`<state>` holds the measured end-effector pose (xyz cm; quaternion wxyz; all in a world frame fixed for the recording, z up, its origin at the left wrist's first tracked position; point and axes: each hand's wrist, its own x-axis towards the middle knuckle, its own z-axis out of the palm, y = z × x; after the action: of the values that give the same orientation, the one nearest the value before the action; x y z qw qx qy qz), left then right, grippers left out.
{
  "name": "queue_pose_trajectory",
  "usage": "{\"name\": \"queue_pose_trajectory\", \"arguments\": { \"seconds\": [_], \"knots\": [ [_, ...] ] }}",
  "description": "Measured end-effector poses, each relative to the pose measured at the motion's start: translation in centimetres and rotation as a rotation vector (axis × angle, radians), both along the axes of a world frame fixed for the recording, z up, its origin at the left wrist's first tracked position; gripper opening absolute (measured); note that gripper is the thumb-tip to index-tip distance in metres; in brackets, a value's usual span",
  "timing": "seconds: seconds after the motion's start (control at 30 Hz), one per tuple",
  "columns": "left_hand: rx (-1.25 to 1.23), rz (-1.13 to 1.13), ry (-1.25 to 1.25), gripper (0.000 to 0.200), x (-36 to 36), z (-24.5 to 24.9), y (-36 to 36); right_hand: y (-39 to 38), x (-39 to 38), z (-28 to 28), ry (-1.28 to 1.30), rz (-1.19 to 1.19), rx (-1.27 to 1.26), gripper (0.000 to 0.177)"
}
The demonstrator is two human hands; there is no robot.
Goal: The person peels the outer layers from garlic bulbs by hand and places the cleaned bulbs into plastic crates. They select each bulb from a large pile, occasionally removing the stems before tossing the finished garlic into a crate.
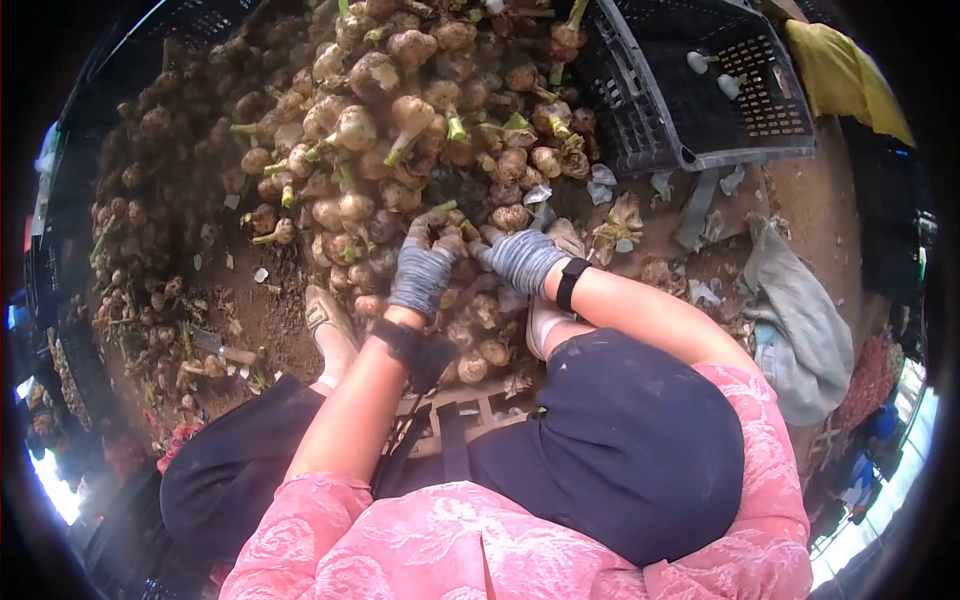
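Note:
Both my hands wear grey knit gloves with bare fingertips, and they meet low over a heap of soil-stained garlic bulbs (410, 115) with short green stems. My left hand (420, 268) is closed around a garlic bulb (452, 240), whose cut green stem pokes up past the fingers. From the other side, my right hand (522, 260) has its fingers bent in against the same bulb. Most of that bulb is hidden by the fingers, and whether a small tool is in the right hand does not show.
A black plastic crate (690, 160) at the upper right holds a few whitish bulbs (728, 86). A knife (225, 347) lies on the soil at left. Pale peelings (600, 185) are scattered near the crate. A grey cloth (800, 330) lies at right, a yellow cloth (850, 75) beyond the crate.

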<state>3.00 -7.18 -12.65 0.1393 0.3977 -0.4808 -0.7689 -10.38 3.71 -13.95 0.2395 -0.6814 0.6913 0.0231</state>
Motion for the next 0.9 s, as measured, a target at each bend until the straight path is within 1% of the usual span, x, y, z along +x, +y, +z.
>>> {"name": "queue_pose_trajectory", "arguments": {
  "seconds": [0.07,0.1,0.13,0.2,0.23,0.27,0.33,0.37,0.4,0.43,0.47,0.53,0.57,0.6,0.63,0.67,0.7,0.73,0.8,0.83,0.87,0.9],
  "knots": [
    [-0.196,-0.003,-0.041,0.027,-0.2,0.0,0.4,-1.1,-2.0,0.9,-0.182,-0.027,-0.016,0.055],
    [-0.068,0.021,-0.033,0.034,0.2,-0.1,0.5,-1.1,-2.9,1.5,-0.383,-0.276,0.054,0.056],
    [-0.073,0.028,-0.028,0.034,0.0,0.2,0.7,-0.7,-3.0,1.9,-0.532,-0.437,-0.145,0.053],
    [-0.035,0.06,0.026,0.046,-0.6,0.7,1.5,0.0,-3.7,2.7,-0.629,-0.588,-0.292,0.059],
    [0.274,-0.025,0.08,0.061,-0.6,2.9,1.2,-0.2,-3.6,3.6,-0.73,-0.562,-0.377,0.063],
    [0.366,-0.078,0.281,0.067,-1.1,3.4,1.3,-0.4,-3.3,5.7,-0.785,-0.492,-0.39,0.067],
    [0.402,-0.055,0.207,0.067,-1.8,4.6,1.0,-0.5,-3.6,5.6,-1.112,-0.574,-0.393,0.069],
    [0.401,-0.06,0.208,0.067,-2.0,4.5,1.1,-0.4,-4.0,6.2,-1.304,-0.771,-0.305,0.069],
    [0.219,-0.078,0.265,0.066,-2.2,4.3,1.4,-0.3,-4.4,6.9,-1.49,-0.971,-0.209,0.069],
    [0.039,-0.097,0.322,0.065,-2.4,4.1,1.7,-0.6,-4.2,7.1,-1.316,-1.021,-0.19,0.065],
    [-0.054,-0.108,0.288,0.064,-2.7,4.0,2.2,-0.8,-3.8,7.1,-0.997,-0.917,-0.284,0.06],
    [-0.234,-0.096,0.205,0.064,-2.8,4.1,2.6,-0.8,-3.1,6.7,-0.742,-0.857,-0.374,0.059],
    [-0.233,-0.097,0.204,0.064,-2.5,4.1,2.8,-1.0,-3.4,7.1,-0.744,-0.828,-0.303,0.059],
    [-0.183,-0.067,0.225,0.063,-2.3,4.2,2.8,-1.1,-3.7,6.8,-0.745,-0.827,-0.304,0.059],
    [-0.133,-0.037,0.247,0.063,-2.2,4.2,2.8,-1.0,-3.9,6.1,-0.787,-0.741,-0.328,0.049],
    [-0.134,-0.037,0.248,0.063,-2.2,4.2,2.6,-0.8,-4.1,5.4,-0.828,-0.655,-0.349,0.04],
    [-0.079,-0.031,0.274,0.06,-2.1,4.2,2.4,-0.6,-4.3,4.8,-0.824,-0.676,-0.364,0.054],
    [-0.024,-0.025,0.3,0.058,-2.1,4.3,2.2,-0.6,-4.5,5.5,-0.823,-0.676,-0.363,0.054],
    [0.001,-0.043,0.281,0.054,-2.2,4.4,1.9,-0.7,-4.9,7.2,-1.152,-0.724,-0.234,0.049],
    [-0.094,-0.075,0.27,0.054,-2.5,4.9,1.8,-0.7,-4.8,8.1,-1.253,-0.798,-0.2,0.043],
    [-0.187,-0.107,0.259,0.053,-2.7,5.4,1.9,-0.8,-4.6,8.5,-1.251,-0.801,-0.201,0.043],
    [-0.262,-0.084,0.247,0.053,-3.0,6.0,2.2,-1.1,-4.2,8.7,-1.135,-0.766,-0.276,0.04]
  ]
}}
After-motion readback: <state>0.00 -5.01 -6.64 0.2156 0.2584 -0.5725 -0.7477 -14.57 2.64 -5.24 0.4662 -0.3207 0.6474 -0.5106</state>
